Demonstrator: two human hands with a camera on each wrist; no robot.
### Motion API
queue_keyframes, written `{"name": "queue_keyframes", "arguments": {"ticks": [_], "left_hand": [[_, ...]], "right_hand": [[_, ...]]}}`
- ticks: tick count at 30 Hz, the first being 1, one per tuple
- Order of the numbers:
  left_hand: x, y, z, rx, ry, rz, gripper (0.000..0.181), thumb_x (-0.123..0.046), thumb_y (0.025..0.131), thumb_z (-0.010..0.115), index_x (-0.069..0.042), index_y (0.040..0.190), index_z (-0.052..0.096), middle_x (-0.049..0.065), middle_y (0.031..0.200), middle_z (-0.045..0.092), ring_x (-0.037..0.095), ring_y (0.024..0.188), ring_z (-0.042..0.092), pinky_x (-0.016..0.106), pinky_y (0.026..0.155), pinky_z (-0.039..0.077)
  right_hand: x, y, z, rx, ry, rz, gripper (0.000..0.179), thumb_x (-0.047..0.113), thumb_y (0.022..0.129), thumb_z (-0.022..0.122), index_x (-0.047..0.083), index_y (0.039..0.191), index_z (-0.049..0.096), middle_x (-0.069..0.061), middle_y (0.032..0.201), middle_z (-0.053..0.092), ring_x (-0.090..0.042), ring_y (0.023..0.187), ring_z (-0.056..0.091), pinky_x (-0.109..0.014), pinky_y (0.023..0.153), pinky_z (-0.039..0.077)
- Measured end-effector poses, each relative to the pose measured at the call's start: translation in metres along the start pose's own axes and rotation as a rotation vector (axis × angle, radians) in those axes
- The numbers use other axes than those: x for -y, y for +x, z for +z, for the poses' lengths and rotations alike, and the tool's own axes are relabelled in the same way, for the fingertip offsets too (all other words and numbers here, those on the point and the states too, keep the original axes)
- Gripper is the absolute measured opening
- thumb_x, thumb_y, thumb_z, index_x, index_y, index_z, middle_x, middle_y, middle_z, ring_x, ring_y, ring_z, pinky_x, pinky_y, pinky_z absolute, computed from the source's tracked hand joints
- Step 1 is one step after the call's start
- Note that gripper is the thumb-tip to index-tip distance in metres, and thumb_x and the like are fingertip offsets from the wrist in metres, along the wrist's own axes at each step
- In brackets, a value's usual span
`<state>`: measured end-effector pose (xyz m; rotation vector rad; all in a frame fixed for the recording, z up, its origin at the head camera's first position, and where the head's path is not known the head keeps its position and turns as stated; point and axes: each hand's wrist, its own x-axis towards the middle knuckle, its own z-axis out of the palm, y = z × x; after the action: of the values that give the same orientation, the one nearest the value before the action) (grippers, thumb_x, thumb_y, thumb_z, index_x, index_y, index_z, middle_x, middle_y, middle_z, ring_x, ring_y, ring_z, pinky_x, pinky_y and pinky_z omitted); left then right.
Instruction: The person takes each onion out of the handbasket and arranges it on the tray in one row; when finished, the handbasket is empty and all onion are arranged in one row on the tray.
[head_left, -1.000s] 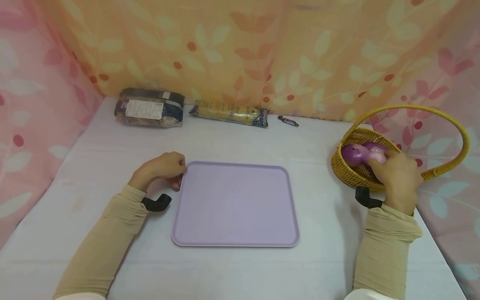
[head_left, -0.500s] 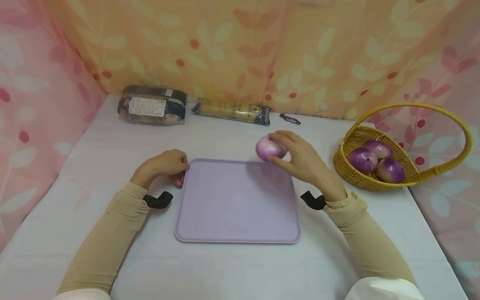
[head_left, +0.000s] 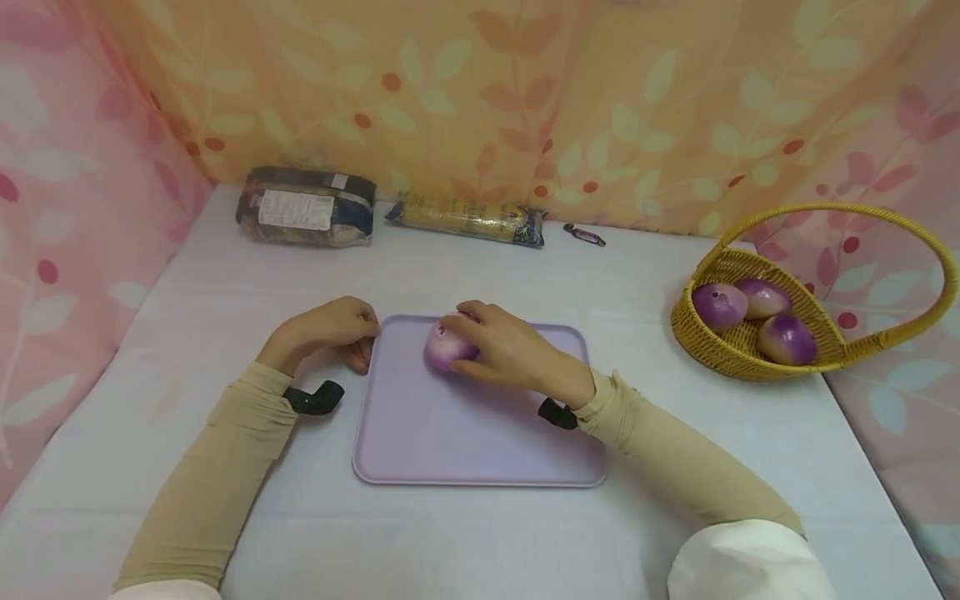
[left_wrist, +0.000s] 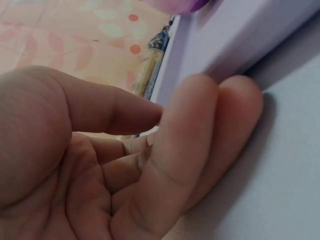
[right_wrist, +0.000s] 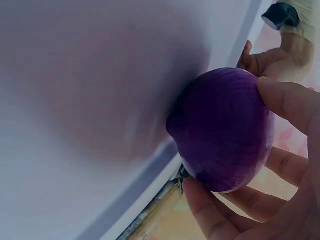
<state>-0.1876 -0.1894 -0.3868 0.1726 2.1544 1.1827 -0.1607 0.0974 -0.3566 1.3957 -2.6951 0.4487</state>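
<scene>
A lilac rectangular tray (head_left: 480, 433) lies on the white-covered table. Over its upper part my right hand (head_left: 517, 354) grips a purple onion (head_left: 444, 346), fingers and thumb spread around its sides. In the right wrist view the onion (right_wrist: 225, 130) shows its dark pointed end close to the tray surface. My left hand (head_left: 333, 329) is at the tray's far left corner, where its curled fingers hold the rim. The left wrist view shows the fingertips (left_wrist: 192, 95) right against the tray's edge (left_wrist: 225, 55).
To the right stands a yellow wicker basket (head_left: 720, 354) with a tall handle and three purple onions (head_left: 787, 339) inside. Along the back lie a dark bag with a white label (head_left: 296, 210), a long golden packet (head_left: 472, 219) and a small wrapped candy (head_left: 584, 235). Floral curtains surround the table.
My right hand has taken one onion out of the basket and carried it left, over the tray. The left hand has stayed at the tray's corner.
</scene>
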Motion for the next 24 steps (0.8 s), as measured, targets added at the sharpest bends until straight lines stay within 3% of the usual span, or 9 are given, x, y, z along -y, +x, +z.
{"name": "queue_keyframes", "arguments": {"ticks": [15,24], "left_hand": [[0.001,-0.004,-0.001,0.029,-0.022,0.019,0.020,-0.009,0.101,0.041,0.008,0.100,0.052,0.008,0.066,0.066,0.014,0.054,0.067,0.029,0.057,0.060],[0.004,0.000,-0.002,0.043,-0.047,0.025,0.021,-0.006,0.100,0.036,0.008,0.100,0.051,0.009,0.066,0.067,0.016,0.056,0.068,0.031,0.059,0.061]], "right_hand": [[0.016,0.041,0.015,0.079,0.034,-0.002,0.057,0.037,0.089,0.070,0.011,0.136,0.052,-0.016,0.133,0.054,-0.028,0.116,0.060,-0.040,0.102,0.050],[0.022,0.052,0.020,0.102,0.035,0.006,0.063,0.038,0.089,0.070,0.012,0.142,0.047,-0.016,0.140,0.051,-0.029,0.122,0.058,-0.040,0.103,0.051]]}}
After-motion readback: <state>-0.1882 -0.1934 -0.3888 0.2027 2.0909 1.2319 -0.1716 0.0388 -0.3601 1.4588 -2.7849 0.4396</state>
